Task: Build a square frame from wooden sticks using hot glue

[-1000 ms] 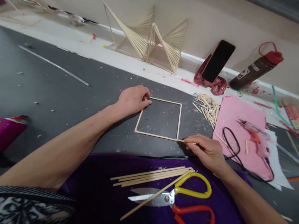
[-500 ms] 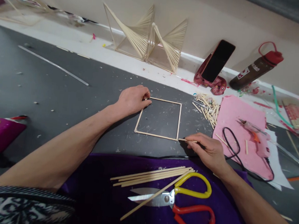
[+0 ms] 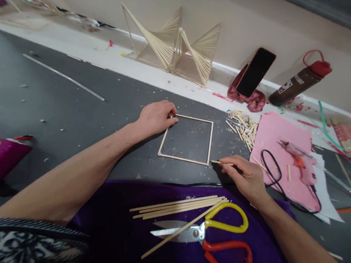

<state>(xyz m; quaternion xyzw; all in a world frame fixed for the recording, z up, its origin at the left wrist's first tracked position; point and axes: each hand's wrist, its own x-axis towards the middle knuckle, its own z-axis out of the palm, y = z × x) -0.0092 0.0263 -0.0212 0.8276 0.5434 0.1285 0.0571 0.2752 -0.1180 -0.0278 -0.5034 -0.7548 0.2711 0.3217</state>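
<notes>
A square frame of thin wooden sticks [image 3: 210,142] lies flat on the grey table. My left hand [image 3: 157,116] is closed at its far left corner, fingertips pinching the frame there. To the right, my right hand [image 3: 246,175] pinches a short thin wooden stick [image 3: 220,162], whose tip points at the frame's near right corner with a small gap between. Closer to me, several longer wooden sticks [image 3: 175,206] rest on a purple cloth [image 3: 110,223]. Scissors [image 3: 196,233] with one yellow and one red handle lie there, one stick across their blades.
Two stick models [image 3: 170,46] stand against the wall. A phone [image 3: 256,72] leans in a holder beside a dark bottle [image 3: 301,82]. Cut stick pieces [image 3: 244,129] are heaped by a pink cloth [image 3: 280,131] bearing a glue gun [image 3: 305,164] with its black cord.
My right hand has drawn the short stick slightly right and up, away from the frame's near right corner. The left hand and the frame have stayed in place.
</notes>
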